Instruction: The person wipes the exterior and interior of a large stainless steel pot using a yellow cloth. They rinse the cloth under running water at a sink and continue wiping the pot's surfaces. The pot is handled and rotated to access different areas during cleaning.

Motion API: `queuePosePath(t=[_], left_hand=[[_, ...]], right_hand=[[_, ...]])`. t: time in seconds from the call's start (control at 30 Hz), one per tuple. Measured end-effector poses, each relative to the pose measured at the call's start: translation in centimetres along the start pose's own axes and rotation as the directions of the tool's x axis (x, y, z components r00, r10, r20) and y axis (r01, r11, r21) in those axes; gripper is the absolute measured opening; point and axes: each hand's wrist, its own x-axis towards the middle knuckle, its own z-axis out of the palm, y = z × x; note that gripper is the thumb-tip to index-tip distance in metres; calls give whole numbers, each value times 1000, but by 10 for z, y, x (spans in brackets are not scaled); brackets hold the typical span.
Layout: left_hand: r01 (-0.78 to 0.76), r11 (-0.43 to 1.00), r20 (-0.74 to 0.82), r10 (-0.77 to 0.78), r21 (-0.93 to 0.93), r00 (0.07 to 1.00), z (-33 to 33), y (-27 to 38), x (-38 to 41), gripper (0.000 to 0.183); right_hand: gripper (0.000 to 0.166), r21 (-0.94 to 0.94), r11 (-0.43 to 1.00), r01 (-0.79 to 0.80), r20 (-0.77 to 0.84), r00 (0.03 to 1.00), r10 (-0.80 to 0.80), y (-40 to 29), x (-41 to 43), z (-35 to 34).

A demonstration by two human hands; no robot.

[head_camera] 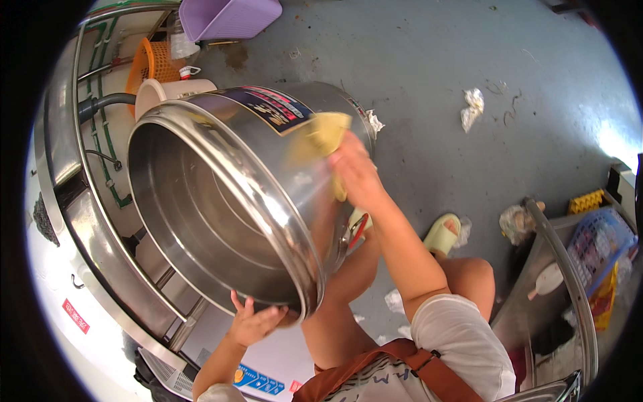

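A large stainless steel barrel (pixel 306 201) lies tilted before me, its open mouth facing the lower left, with a dark printed label (pixel 271 108) on its upper side. My right hand (pixel 357 173) presses a yellow cloth (pixel 329 133) against the barrel's outer wall beside the label; cloth and fingers are blurred. At the near end of the mouth, my left hand (pixel 257 319) holds the rolled rim, some fingers over its inner edge. A red-and-metal handle or clasp (pixel 357 228) shows on the barrel's side by my leg.
A steel table frame (pixel 95 201) with pipes behind runs along the left. Beyond the barrel are a cream bucket (pixel 150 95), an orange basket (pixel 155 58) and a purple bin (pixel 231 17). Crumpled plastic (pixel 472 108) lies on the grey floor. At right, a steel rail (pixel 567 271) and blue basket (pixel 598 241).
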Motion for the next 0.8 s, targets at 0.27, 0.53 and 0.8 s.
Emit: queuePosePath(t=[0.27,0.53,0.8], left_hand=[[554,811,-112,-578,-188,808,-110,-60,52,69],[985,174,6,-985,9,174,-72,-236,-17,69],[866,139,-252,-968,-481,15,-33,-280,-6,43]], right_hand=[[36,458,736,-499,-38,816,577,-77,-42,14],[23,-351,936,-19,369,916,157,-15,108,31],[31,544,344,-766,73,452,889,-51,-12,23]])
